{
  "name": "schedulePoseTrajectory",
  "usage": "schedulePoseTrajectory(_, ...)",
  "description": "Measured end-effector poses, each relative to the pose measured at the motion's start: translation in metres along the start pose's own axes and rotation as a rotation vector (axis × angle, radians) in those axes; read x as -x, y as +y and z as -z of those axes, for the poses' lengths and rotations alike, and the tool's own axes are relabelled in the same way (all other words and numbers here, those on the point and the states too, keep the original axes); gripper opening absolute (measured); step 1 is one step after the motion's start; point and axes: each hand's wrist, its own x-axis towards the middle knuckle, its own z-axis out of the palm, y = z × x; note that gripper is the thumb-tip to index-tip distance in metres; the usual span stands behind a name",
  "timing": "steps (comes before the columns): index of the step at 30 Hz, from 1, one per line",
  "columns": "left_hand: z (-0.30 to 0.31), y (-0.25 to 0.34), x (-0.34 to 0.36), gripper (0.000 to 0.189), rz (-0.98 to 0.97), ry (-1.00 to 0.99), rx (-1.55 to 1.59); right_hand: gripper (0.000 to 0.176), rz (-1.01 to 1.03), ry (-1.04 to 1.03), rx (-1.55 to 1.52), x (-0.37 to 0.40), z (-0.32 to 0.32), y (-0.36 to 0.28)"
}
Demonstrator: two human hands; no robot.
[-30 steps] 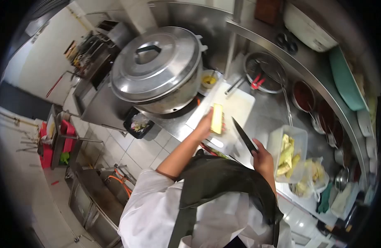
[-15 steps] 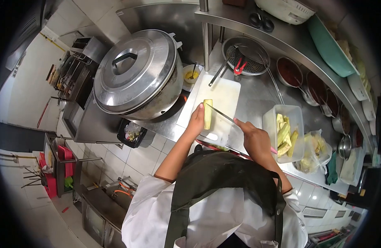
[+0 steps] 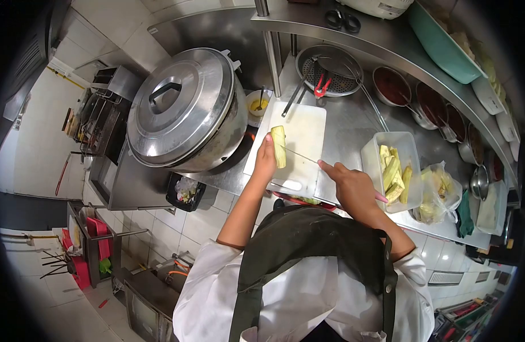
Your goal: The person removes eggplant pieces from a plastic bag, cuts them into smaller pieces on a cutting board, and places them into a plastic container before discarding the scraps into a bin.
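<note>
My left hand (image 3: 266,158) is closed around a pale yellow-green peeled eggplant (image 3: 279,147), which stands lengthwise over the white cutting board (image 3: 303,137). In my right hand (image 3: 353,185) is a knife (image 3: 302,155) with a thin blade and a pink handle end. Its blade points left, and the tip reaches the eggplant's right side. To the right of this hand, a clear plastic container (image 3: 411,149) holds several similar pale pieces (image 3: 392,179).
A large lidded pot (image 3: 182,108) stands left of the board, with a small bowl of yellow stuff (image 3: 257,106) between. Behind are a strainer (image 3: 336,85) and red-handled tongs (image 3: 322,87). Sauce pots (image 3: 392,88) line the right, near a plastic bag (image 3: 436,196). A steel shelf (image 3: 365,43) overhangs the back.
The view has shifted slightly. My left hand still grips the eggplant, now a little more tilted, and the knife stays against its right side.
</note>
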Motion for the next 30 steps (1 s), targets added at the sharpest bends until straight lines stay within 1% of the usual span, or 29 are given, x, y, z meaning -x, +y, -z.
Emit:
schedulePoseTrajectory(1, 0.002, -0.001, -0.001, 0.058, 0.005, 0.000, 0.015, 0.060, 0.004, -0.033, 0.024, 0.002, -0.003, 0.004)
schedulePoseTrajectory(4, 0.007, 0.007, -0.001, 0.059, 0.002, -0.015, 0.015, 0.060, -0.084, -0.109, 0.034, 0.009, 0.002, 0.007)
schedulePoseTrajectory(7, 0.003, 0.008, -0.001, 0.060, -0.033, -0.014, -0.016, 0.058, -0.004, -0.048, 0.026, 0.006, 0.021, -0.008)
schedulePoseTrajectory(10, -0.001, 0.013, -0.001, 0.060, -0.008, 0.007, 0.082, 0.057, 0.028, -0.021, 0.006, 0.002, 0.009, -0.004)
schedulePoseTrajectory(13, 0.002, 0.009, -0.006, 0.066, -0.030, 0.076, 0.103, 0.058, 0.003, -0.057, 0.067, 0.012, 0.000, 0.009)
schedulePoseTrajectory(16, 0.005, 0.013, -0.010, 0.067, -0.049, 0.039, 0.058, 0.059, -0.067, -0.109, 0.041, 0.015, 0.008, 0.009)
schedulePoseTrajectory(19, -0.001, 0.010, -0.010, 0.067, -0.058, 0.023, 0.069, 0.059, 0.036, -0.021, -0.007, 0.006, 0.019, -0.006)
schedulePoseTrajectory(20, -0.003, 0.010, -0.011, 0.067, -0.065, 0.026, 0.084, 0.059, 0.042, -0.035, 0.011, 0.004, 0.015, -0.005)
schedulePoseTrajectory(23, 0.001, 0.012, -0.012, 0.066, -0.033, 0.020, 0.185, 0.056, -0.002, -0.076, 0.013, 0.011, 0.005, 0.005)
schedulePoseTrajectory(26, 0.003, 0.017, -0.013, 0.066, -0.059, 0.027, 0.190, 0.048, -0.172, -0.109, 0.015, 0.017, 0.012, 0.009)
schedulePoseTrajectory(29, -0.001, 0.013, -0.013, 0.065, -0.075, 0.039, 0.147, 0.039, -0.169, 0.188, -0.303, 0.010, 0.019, 0.003)
schedulePoseTrajectory(30, -0.003, 0.014, -0.013, 0.064, -0.136, 0.042, 0.089, 0.037, -0.192, 0.168, -0.422, 0.007, 0.017, 0.003)
